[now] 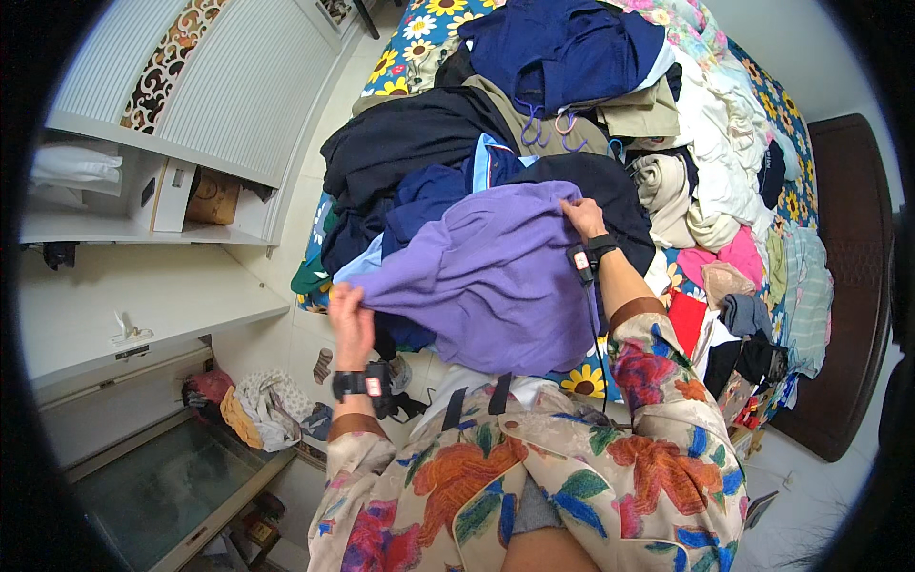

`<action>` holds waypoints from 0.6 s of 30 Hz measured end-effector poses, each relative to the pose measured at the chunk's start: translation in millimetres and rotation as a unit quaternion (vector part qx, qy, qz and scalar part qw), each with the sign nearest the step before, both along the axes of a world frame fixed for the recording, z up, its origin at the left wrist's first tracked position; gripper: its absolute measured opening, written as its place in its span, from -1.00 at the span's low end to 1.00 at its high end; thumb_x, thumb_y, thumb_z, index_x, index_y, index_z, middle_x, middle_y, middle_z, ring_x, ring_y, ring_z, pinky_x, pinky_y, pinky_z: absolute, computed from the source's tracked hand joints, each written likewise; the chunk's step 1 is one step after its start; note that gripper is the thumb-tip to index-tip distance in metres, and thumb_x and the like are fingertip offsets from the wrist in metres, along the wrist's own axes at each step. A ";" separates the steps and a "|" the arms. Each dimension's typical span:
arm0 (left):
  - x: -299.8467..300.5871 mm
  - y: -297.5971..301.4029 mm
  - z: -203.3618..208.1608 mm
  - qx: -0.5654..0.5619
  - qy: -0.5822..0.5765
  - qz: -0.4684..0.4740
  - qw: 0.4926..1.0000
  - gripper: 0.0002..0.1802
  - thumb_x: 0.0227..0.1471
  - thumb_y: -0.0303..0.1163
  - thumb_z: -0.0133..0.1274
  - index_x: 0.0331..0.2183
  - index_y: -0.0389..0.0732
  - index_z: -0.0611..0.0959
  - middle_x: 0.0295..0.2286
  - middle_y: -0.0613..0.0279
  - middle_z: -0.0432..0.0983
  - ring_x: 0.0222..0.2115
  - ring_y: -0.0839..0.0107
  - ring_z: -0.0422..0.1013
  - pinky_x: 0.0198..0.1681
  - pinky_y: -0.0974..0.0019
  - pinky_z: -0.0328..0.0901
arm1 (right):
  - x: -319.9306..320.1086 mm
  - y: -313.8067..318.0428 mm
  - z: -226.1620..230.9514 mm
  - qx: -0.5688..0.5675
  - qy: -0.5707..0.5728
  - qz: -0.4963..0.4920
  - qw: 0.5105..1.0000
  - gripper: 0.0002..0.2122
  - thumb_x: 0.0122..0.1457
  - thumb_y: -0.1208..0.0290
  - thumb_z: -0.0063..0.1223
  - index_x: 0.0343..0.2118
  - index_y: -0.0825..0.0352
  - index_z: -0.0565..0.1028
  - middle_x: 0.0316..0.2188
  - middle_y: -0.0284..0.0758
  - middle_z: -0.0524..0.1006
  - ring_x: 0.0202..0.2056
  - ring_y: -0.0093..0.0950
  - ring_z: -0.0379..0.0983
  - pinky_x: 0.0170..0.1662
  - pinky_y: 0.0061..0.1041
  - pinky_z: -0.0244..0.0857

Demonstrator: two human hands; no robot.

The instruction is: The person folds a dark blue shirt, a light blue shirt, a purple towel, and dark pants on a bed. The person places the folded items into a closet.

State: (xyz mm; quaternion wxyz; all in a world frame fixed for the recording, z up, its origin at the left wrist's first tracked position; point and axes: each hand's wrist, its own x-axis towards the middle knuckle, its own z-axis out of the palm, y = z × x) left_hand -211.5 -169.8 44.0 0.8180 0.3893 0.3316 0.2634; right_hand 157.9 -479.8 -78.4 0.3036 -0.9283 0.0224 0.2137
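A purple garment (pixel 496 276) is stretched between my two hands at the near side of the bed. My left hand (pixel 351 326) pinches its left edge, pulling the cloth out to a point. At its upper right corner, my right hand (pixel 583 218) grips the fabric with closed fingers. The garment's lower part hangs toward me, and its exact kind is hard to tell. Beneath and behind it lie a black garment (pixel 410 133) and a navy blue garment (pixel 419 197). Farther back, navy clothing (pixel 562 48) lies heaped with several hangers (pixel 572 133) sticking out.
White clothes (pixel 729 124) and smaller coloured pieces, including a red item (pixel 685 321), cover the right of the sunflower-print bedding (pixel 384 65). A dark headboard (pixel 839 276) stands at the right. At left is an open white wardrobe (pixel 143 286), with a cloth pile (pixel 269 405) by it.
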 end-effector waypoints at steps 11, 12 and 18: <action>27.4 29.7 -19.2 0.506 0.309 0.024 0.805 -0.69 -0.07 -0.55 0.09 -0.18 -0.24 0.60 -0.27 0.13 0.50 -0.24 0.30 0.44 -0.11 0.29 0.33 | -21.3 -24.7 38.2 0.444 0.059 -0.063 0.892 -0.98 0.05 0.51 -0.01 -0.48 0.24 0.45 -0.54 -0.61 0.35 -0.51 -0.73 0.17 -0.41 -0.68 0.06; 44.2 5.7 -20.6 0.499 0.275 -0.077 0.818 -0.78 0.01 -0.52 0.08 -0.22 -0.25 0.62 -0.30 0.20 0.53 -0.26 0.39 0.44 -0.15 0.35 0.35 | -25.8 -33.9 43.9 0.457 0.085 -0.090 0.881 -0.96 0.08 0.51 -0.06 -0.45 0.23 0.43 -0.51 -0.60 0.36 -0.48 -0.75 0.18 -0.38 -0.69 0.07; 159.1 -94.9 -31.3 0.567 0.233 -0.227 0.757 -0.58 -0.02 -0.26 0.17 -0.11 -0.23 0.56 -0.17 0.08 0.48 -0.11 0.11 0.35 0.00 0.14 0.24 | -36.6 -55.1 66.6 0.512 0.057 -0.090 0.852 -0.79 0.06 0.53 -0.06 -0.22 0.33 0.50 -0.30 -0.48 0.48 -0.32 -0.67 0.31 -0.24 -0.68 0.14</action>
